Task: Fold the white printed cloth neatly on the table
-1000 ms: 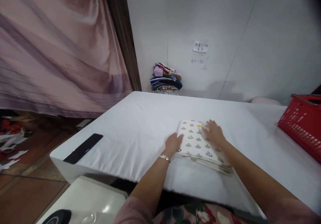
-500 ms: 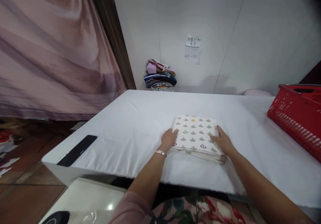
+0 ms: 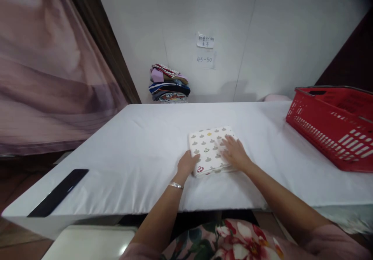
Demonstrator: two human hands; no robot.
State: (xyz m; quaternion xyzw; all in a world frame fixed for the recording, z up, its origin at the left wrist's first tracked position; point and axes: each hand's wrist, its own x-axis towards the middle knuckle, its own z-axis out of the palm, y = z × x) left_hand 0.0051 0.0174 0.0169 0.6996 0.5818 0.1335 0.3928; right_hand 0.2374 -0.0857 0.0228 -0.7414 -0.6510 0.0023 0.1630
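A folded white cloth (image 3: 208, 147) with grey duck-like prints and a few coloured ones lies in a flat square on the white-covered table, turned slightly. At its left edge is my left hand (image 3: 187, 163), the thumb over the top and the other fingers mostly hidden along the side, gripping that edge. My right hand (image 3: 235, 152) lies flat across the right part of the cloth, its fingers spread and a little blurred. A silver bracelet (image 3: 176, 185) circles my left wrist.
On the right of the table (image 3: 140, 143) stands a red plastic basket (image 3: 329, 136). A black flat panel (image 3: 60, 192) lies at the front left corner. Beyond the far edge, a stack of folded fabrics (image 3: 169, 83) sits against the wall. A pink curtain (image 3: 52, 70) hangs at left.
My right hand has moved from the cloth's right edge onto its top and spread flat. The cloth now lies turned and pressed lower. The view has shifted right, showing more of the basket.
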